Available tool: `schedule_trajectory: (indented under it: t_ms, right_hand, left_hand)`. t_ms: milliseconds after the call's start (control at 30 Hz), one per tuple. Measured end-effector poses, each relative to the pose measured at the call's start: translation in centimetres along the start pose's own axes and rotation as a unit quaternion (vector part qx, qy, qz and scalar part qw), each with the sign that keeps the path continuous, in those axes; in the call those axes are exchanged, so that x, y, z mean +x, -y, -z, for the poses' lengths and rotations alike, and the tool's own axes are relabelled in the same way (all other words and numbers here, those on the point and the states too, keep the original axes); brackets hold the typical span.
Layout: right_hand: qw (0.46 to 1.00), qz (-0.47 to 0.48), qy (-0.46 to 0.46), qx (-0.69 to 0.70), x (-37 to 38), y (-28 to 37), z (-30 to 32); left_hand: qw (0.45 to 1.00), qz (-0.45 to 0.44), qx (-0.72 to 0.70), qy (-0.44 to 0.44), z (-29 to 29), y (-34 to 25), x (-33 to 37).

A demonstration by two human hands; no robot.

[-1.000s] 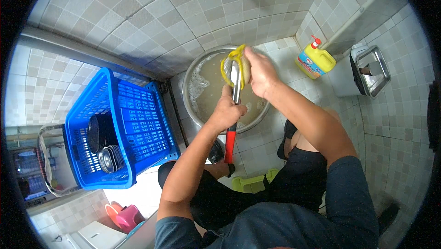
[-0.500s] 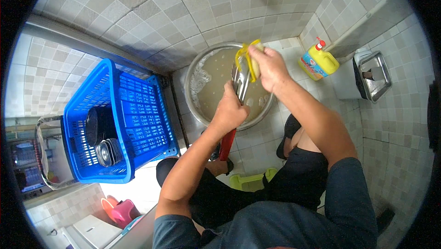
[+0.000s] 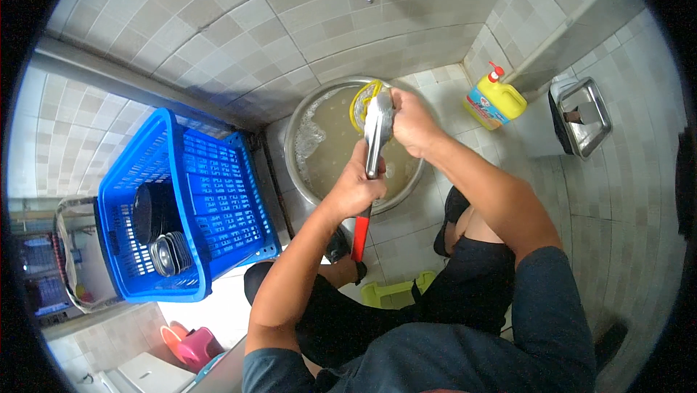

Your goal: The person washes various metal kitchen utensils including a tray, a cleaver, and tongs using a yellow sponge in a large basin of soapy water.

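Observation:
My left hand [image 3: 355, 187] is closed around the metal shaft of a long, tongs-like utensil [image 3: 375, 135]. Its red handle [image 3: 360, 235] points down toward my legs, and white suds coat its upper end. At that sudsy end, my right hand [image 3: 415, 123] is closed on a yellow-edged scrubber [image 3: 359, 106], which lies against the metal and is partly hidden behind it. Both hands are above a wide metal basin [image 3: 292, 164] of cloudy water, with foam [image 3: 310, 135] along its left side.
A tilted blue basket [image 3: 225, 197] at left holds dark pans [image 3: 154, 211] and stacked metal dishes [image 3: 171, 254]. A yellow pump bottle [image 3: 495, 103] stands right of the basin; farther right is a metal tray [image 3: 587, 128]. A green stool [image 3: 392, 290] is between my legs.
The utensil has turned more upright, and its upper end now shows suds. My right hand has moved slightly down, with the scrubber's yellow edge shifting left behind the metal.

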State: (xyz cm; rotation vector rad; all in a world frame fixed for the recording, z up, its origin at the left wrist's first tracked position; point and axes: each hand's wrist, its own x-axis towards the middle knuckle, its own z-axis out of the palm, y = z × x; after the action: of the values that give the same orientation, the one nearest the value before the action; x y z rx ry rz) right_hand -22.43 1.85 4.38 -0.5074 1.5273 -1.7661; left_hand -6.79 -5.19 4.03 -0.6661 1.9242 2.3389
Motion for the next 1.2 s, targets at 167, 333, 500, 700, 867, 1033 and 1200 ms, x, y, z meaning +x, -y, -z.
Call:
schedule_trajectory:
  t_ms: [167,333,500,700,867,1033,1200]
  right_hand:
    - [0.993,0.066,0.004,-0.093,1.6,-0.6,1.4]
    - [0.968,0.066,-0.173,-0.170,4.4,1.6,3.7]
    - [0.986,0.043,-0.098,-0.127,3.9,-0.3,4.3]
    - [0.993,-0.014,0.024,-0.119,0.9,-3.6,0.8]
    - [0.999,0.005,-0.017,-0.029,2.1,-2.3,0.8]
    - [0.951,0.095,-0.134,-0.263,4.6,-2.6,3.0]
    - [0.962,0.098,-0.201,-0.156,7.4,-1.6,7.4]
  left_hand:
    - [1.000,-0.012,0.014,0.009,-0.7,-0.2,0.0]
    - [0.999,0.018,0.041,0.019,-0.2,0.9,-0.5]
    - [1.000,0.024,0.000,-0.018,1.1,0.1,-1.0]
    - [0.998,-0.007,0.047,-0.036,0.3,0.2,-0.6]
    - [0.998,-0.009,0.053,-0.031,0.6,-0.2,-0.6]
    - [0.998,0.050,-0.006,-0.034,1.3,-0.9,-1.2]
    - [0.994,0.056,0.091,-0.026,1.6,-0.1,-1.7]
